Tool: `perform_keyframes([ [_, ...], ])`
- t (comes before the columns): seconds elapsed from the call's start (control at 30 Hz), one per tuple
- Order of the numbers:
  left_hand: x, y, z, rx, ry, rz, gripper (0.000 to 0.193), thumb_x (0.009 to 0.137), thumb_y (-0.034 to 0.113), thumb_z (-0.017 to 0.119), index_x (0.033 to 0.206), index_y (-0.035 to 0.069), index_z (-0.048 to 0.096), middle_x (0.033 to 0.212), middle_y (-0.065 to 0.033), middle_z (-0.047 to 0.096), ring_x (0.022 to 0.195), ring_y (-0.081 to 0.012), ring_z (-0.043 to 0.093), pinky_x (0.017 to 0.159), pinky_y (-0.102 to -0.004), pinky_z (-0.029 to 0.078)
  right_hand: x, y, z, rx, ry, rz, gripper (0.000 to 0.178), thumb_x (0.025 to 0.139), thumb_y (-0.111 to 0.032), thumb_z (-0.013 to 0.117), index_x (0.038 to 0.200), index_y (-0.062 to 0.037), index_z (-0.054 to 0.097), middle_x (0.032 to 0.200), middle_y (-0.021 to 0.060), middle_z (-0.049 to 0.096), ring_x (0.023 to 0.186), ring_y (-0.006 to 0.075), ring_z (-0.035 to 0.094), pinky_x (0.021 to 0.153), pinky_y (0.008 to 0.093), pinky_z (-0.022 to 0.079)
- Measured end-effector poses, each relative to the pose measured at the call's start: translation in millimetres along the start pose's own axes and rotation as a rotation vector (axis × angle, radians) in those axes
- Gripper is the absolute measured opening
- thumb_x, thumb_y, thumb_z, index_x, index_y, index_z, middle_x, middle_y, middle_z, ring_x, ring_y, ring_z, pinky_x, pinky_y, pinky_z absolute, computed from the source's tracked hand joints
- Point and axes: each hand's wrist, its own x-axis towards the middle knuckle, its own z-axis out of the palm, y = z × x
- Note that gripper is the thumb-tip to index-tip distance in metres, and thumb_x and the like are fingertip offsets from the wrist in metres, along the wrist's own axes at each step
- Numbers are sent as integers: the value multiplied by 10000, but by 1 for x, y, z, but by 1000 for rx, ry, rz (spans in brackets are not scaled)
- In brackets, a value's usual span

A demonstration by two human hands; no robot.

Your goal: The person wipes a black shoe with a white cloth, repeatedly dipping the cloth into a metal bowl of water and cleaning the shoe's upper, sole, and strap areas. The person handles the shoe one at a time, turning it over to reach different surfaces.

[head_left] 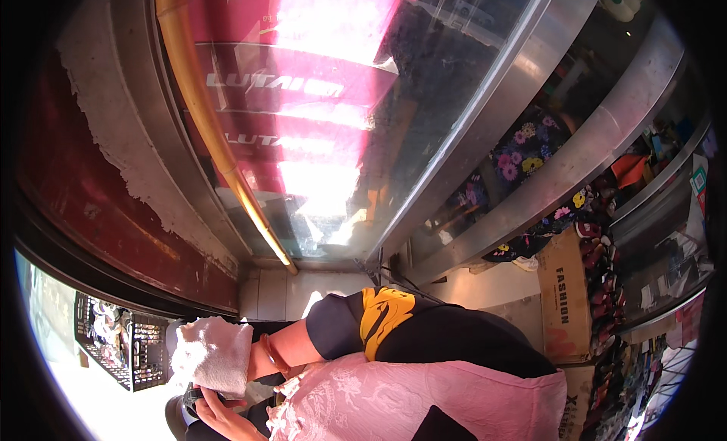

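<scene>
My right arm reaches across to the left, in a black sleeve with a yellow pattern and with a brown bangle (274,355) near the wrist. At its end my right hand (256,362) is mostly hidden behind a pale, fluffy towel (214,351), which it appears to hold. Below the towel my left hand (227,420) comes up from the lower edge. Its fingers bend around a small black part (193,398) beside a dark rounded object that I cannot make out. Pink patterned cloth (424,395) covers my front.
A glass panel (318,221) with pink boxes behind it stands ahead, beside a yellow pole (216,142). A black plastic basket (148,354) sits left. At right are metal door frames (522,195), a person in floral clothing (530,149), cardboard boxes (564,297) and rows of shoes.
</scene>
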Motion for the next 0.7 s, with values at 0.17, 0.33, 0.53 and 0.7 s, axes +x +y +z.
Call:
perform_keyframes([
  [0.17, 3, -19, 4, 12, -95, 41, 435, 982, 168, 541, 1397, 52, 476, 1390, -163, 444, 1267, -331, 422, 1074, -470, 351, -7, 31, 38, -109, -220, 18, 138, 586, -215, 699, 629, -94, 649, 638, 24, 599, 626, 177, 585, 460, 347, 471],
  [0.33, 4, -27, 25, -56, -32, 130, 345, 1005, 211, 503, 1289, 19, 538, 1233, -131, 539, 1025, -230, 529, 764, -322, 449, 18, 11, 19, -647, -613, 68, 99, 577, -187, 751, 602, -134, 671, 548, -46, 576, 508, 121, 556, 456, 340, 461],
  [0.53, -1, -24, -4, -201, -48, 58, 362, 1012, 197, 503, 1318, 6, 533, 1298, -176, 538, 1174, -312, 530, 982, -456, 459, 17, 30, -19, -62, -590, 313, 166, 690, -292, 645, 691, -129, 677, 641, 31, 626, 588, 187, 609, 536, 322, 478],
  [0.7, 16, -1, -29, -794, 93, -215, 224, 947, 192, 576, 1079, 11, 585, 917, -64, 621, 768, -136, 627, 504, -276, 601, 15, 86, 13, 104, -322, 237, 123, 866, -166, 559, 794, -72, 526, 790, 57, 598, 764, 168, 576, 729, 309, 460],
])
